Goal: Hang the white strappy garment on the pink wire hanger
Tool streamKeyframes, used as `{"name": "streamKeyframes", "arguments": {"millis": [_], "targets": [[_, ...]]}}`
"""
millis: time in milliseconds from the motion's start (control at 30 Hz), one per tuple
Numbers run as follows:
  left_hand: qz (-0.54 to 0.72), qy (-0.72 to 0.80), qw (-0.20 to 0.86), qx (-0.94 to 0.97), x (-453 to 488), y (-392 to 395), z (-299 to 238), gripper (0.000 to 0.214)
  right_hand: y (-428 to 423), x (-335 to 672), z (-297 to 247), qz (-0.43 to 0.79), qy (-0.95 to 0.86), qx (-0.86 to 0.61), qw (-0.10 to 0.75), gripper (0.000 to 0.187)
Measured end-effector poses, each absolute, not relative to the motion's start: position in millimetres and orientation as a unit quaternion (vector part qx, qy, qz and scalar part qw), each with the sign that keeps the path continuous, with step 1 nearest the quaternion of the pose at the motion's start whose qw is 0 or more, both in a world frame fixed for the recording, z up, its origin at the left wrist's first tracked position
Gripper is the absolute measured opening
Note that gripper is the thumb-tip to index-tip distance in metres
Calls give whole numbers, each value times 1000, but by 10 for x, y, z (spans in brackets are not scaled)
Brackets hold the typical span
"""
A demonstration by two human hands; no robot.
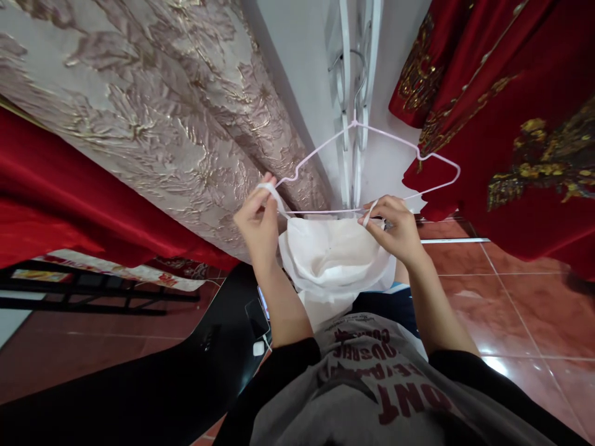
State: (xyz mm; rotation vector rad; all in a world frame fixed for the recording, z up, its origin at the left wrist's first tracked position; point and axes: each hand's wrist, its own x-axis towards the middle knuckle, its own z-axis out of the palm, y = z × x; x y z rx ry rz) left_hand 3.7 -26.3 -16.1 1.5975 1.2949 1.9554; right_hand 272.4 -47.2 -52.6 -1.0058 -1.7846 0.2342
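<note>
A thin pink wire hanger (372,133) hangs by its metal hook from a white rack (353,93) on the wall. Below its lower bar I hold a small white garment (337,257) by its two straps. My left hand (258,217) pinches the left strap up near the hanger's left shoulder. My right hand (395,226) is closed on the right strap just under the bar. The garment sags between both hands.
A beige embroidered cloth (153,105) hangs at the left over red fabric (56,204). Red garments with gold embroidery (520,124) hang at the right. A black surface (186,371) with a phone and charger lies low left. The floor has red tiles (511,297).
</note>
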Motion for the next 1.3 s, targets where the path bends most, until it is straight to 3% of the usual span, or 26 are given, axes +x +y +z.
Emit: {"name": "streamKeyframes", "arguments": {"millis": [133,300,467,667,800,967,1100,1300], "targets": [[598,447,210,632,79,-114,118,6,-500,2675,-566,66,-745,-431,505,16],[562,458,286,627,59,50,113,19,-513,2745,-572,78,-743,-423,513,15],[673,470,314,477,26,11,-298,36,-522,2754,-562,67,-732,-424,529,4],[735,380,465,316,431,-217,-611,48,-545,2662,-557,79,-741,-417,520,9],[742,366,456,328,585,-262,-581,49,-519,2810,-617,71,-693,-430,574,30],[751,373,428,337,510,-247,-545,50,-370,3316,-697,-42,-515,-496,698,41],[749,377,424,341,500,-246,-557,47,-293,3557,-463,-64,-543,-528,650,37],[752,390,405,344,500,-252,-539,48,-156,3454,-92,27,-615,-538,576,16]]}}
